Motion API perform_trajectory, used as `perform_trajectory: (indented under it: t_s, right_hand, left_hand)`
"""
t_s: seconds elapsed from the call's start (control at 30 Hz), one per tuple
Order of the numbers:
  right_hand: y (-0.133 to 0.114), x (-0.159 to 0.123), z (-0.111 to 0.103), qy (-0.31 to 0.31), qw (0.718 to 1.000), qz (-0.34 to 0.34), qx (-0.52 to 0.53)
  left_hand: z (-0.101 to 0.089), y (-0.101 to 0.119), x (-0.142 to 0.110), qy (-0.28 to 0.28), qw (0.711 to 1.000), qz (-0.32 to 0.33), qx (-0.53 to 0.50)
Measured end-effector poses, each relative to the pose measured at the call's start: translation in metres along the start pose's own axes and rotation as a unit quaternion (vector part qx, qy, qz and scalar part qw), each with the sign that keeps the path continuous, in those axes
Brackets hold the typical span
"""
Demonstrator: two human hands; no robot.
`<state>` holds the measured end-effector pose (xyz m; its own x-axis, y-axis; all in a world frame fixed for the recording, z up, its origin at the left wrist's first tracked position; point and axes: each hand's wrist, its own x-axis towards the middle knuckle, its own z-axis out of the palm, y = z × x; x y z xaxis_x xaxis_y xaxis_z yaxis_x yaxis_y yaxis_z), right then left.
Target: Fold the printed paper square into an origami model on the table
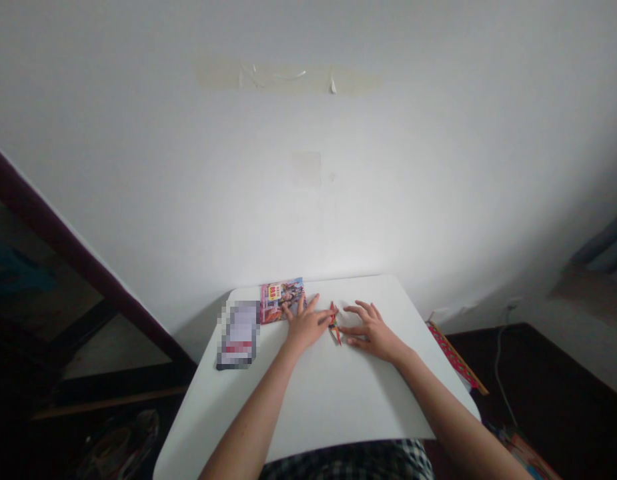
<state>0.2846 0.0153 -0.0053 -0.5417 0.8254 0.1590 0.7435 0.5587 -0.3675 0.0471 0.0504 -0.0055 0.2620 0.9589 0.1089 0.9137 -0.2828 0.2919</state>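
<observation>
1. A small, narrow, multicoloured piece (335, 327) lies on the white table (338, 400), just right of the frame's centre line and below mid-height. It shows red at its upper end, green around the middle, and orange and white toward a pointed lower tip.
2. The left hand (307, 327) is spread, palm down, its thumb over the piece. The right hand (372, 333) is loosely open with fingers apart, its index fingertip at the piece's right edge; whether it touches is hard to tell.
3. The thumb hides part of the piece, and its small size leaves its exact shape and material unclear.
4. Left of it, a colourful printed leaflet (273, 303) lies near the table's far edge, its right side partly covered by the left fingers.
5. Farther left, a phone-like object (241, 333) is pixelated, so its display is unreadable.
6. Behind, a pale wall (308, 227) carries a tape strip (288, 75) at upper centre. Checked cloth (348, 460) is cut off by the bottom edge.
</observation>
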Motion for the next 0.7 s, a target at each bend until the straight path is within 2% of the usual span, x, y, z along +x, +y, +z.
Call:
perform_trajectory:
  t_s: [0.27,0.7]
  right_hand:
    - [-0.0019,-0.0024,0.0005,0.012,0.999,-0.045,0.011]
    - [-0.0061,-0.0052,0.001,0.017,0.997,-0.069,0.043]
  left_hand:
    - [-0.0001,0.0003,-0.0001,0.005,1.0,-0.002,0.004]
    - [-0.0009,0.0,-0.0007,0.003,1.0,0.003,0.001]
